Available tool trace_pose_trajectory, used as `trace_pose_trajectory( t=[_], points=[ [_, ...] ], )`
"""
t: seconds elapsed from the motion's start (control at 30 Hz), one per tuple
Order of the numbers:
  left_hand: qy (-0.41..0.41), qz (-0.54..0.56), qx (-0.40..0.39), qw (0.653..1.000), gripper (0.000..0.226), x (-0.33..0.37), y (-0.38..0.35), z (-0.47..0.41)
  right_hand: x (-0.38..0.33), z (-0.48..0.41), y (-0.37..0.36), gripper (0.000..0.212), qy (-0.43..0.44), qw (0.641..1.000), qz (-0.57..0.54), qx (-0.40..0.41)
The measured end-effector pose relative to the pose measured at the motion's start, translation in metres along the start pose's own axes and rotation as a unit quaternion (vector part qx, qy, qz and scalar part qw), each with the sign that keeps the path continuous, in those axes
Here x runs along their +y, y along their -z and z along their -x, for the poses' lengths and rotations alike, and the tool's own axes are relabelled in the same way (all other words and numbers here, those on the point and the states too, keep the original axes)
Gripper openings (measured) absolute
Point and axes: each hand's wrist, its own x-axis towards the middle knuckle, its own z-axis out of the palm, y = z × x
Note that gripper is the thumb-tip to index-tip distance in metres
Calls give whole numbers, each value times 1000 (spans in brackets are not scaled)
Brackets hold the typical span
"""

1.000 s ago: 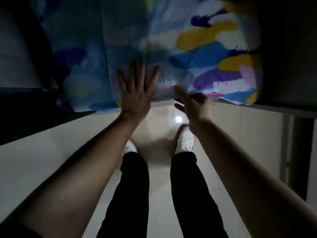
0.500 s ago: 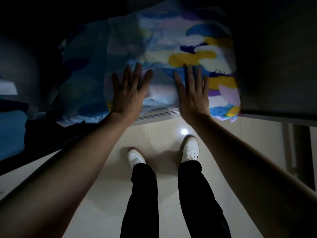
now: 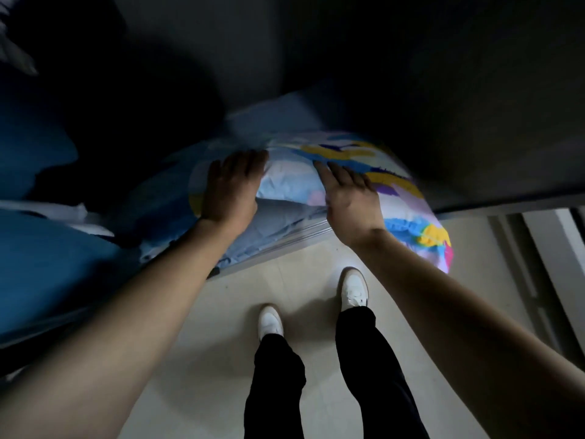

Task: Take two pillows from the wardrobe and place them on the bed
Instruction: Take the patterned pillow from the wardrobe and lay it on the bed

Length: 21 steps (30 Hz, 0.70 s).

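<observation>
Progress: early. No pillow out of the wardrobe [image 3: 411, 90] yet, none on a bed; bed not identifiable in view. Judged step: getting hold of pillow no. 1, pre-pull. Left to do: draw it off the shelf, carry it, set it down, then repeat for the second.

Pillow [image 3: 373, 175] location: lying on a low wardrobe shelf, on top of a grey-blue folded sheet stack [image 3: 272, 223]. Its right end overhangs the shelf front edge, above the floor [image 3: 316, 289]. A second patterned piece [image 3: 164, 198] sits just left of it, partly under the left hand; dim, cannot tell if that is pillow no. 2 or other bedding.

Left hand [image 3: 232, 188]: palm down on the pillow's left part, fingers curled over the top, tips hidden in fabric. Looks like pressing/gripping the cover, but a closed hold is not confirmed.

Right hand [image 3: 349, 201]: flat on the pillow mid-section, fingers extended and fairly together, pointing inward. Resting on it, not clasping.

Pillow appearance: plump, rounded, soft; cover pale w/ brush-stroke patches in blue, yellow, purple, pink. Fabric creased between the two hands. Likely light, will sag if lifted by one end.

Misc: blue bedding [image 3: 47, 264] at far left, lower shelf level. Interior very dark; back of shelf not readable. Person's white shoes on tile below.
</observation>
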Motion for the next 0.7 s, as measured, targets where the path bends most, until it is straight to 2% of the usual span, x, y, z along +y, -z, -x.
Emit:
trace_pose_trajectory(
  t=[0.17,0.27,0.4,0.5,0.6,0.63,0.7],
  points=[
    [-46,62,-7,997,63,8,24,19,-8,41,28,74,-40,997,-50,-52],
    [-98,93,-4,991,62,30,67,47,-10,95,68,69,-67,996,-54,-22],
    [-154,73,-12,985,62,63,117,88,-11,164,119,43,-120,989,-86,24],
    [-146,88,-8,985,63,82,152,108,-13,199,158,28,-140,983,-99,61],
    [-158,97,-10,983,62,95,180,126,-19,224,186,36,-141,984,-101,45],
    [-169,97,-9,981,62,99,187,132,-19,230,192,46,-140,985,-100,32],
    [-187,97,0,978,61,103,199,144,-19,239,200,80,-137,988,-73,-11]
  ],
)
